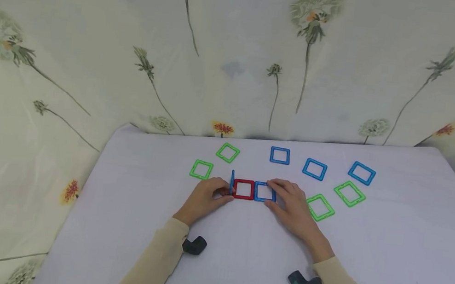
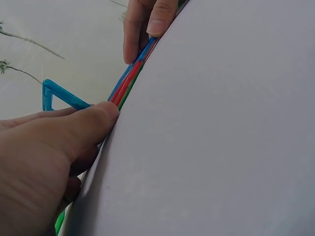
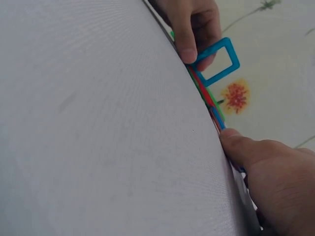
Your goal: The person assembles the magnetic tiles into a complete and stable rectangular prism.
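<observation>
The upright blue frame (image 1: 232, 179) stands on edge in the left hand (image 1: 207, 197), whose thumb and fingers draw close together about its foot – a small gap between them. Just right of that grip, the red frame (image 1: 242, 197) lies flat, its left side against the upright one. The flat blue frame (image 1: 260, 183) touches the red frame's right side and sits within the right hand (image 1: 291, 206), which pinches it with thumb on the near edge and fingers on the far one, spread only as far as the frame is deep.

Beyond the left grip and to its left lie two green frames (image 1: 199, 177) (image 1: 223, 158). Past the right grip, farther from the person, are three loose blue frames (image 1: 279, 162) (image 1: 312, 176) (image 1: 358, 180); to its right, two more green ones (image 1: 328, 203) (image 1: 342, 198) – the nearer just beside the hand. Beneath both grips spreads a white table surface (image 1: 231, 263), with a flower-printed cloth (image 1: 216, 90) behind. Each beige sleeve (image 1: 152, 259) has a dark device (image 1: 195, 245) at the wrist.
</observation>
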The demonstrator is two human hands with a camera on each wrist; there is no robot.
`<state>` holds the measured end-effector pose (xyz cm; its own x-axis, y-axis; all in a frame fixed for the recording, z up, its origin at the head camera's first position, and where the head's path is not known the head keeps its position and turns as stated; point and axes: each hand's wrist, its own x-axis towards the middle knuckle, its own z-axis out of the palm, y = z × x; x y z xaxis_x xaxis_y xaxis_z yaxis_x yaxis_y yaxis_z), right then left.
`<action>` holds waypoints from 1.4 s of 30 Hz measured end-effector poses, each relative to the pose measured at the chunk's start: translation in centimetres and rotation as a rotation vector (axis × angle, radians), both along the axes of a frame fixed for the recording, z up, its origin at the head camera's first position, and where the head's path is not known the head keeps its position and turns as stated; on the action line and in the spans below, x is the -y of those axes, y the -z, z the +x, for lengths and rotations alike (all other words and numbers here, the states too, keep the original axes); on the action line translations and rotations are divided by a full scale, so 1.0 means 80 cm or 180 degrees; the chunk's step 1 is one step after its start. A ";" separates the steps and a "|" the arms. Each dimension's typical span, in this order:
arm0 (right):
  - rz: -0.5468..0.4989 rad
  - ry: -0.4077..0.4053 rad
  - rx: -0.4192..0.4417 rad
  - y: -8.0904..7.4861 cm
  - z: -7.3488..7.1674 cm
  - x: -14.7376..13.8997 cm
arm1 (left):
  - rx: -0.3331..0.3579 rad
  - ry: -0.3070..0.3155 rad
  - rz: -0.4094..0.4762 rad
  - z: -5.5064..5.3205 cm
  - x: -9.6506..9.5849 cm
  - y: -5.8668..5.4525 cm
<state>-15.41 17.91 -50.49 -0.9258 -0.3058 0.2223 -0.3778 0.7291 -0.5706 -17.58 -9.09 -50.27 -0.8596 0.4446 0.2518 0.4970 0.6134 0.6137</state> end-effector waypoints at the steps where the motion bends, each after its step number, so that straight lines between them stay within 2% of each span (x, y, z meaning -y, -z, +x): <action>1: -0.0009 0.0000 -0.0001 0.000 0.000 0.000 | -0.0005 -0.0007 0.0016 0.000 0.000 0.001; 5: -0.0033 -0.0004 -0.0015 -0.001 0.001 -0.001 | -0.0012 -0.0026 0.0092 0.001 -0.002 0.001; 13: -0.0031 -0.0064 -0.0126 0.002 0.000 -0.001 | 0.0143 -0.0105 0.0117 0.001 -0.001 0.002; 42: -0.0012 -0.0082 -0.0164 0.000 0.000 0.000 | 0.0026 0.0003 0.0107 -0.002 0.000 0.000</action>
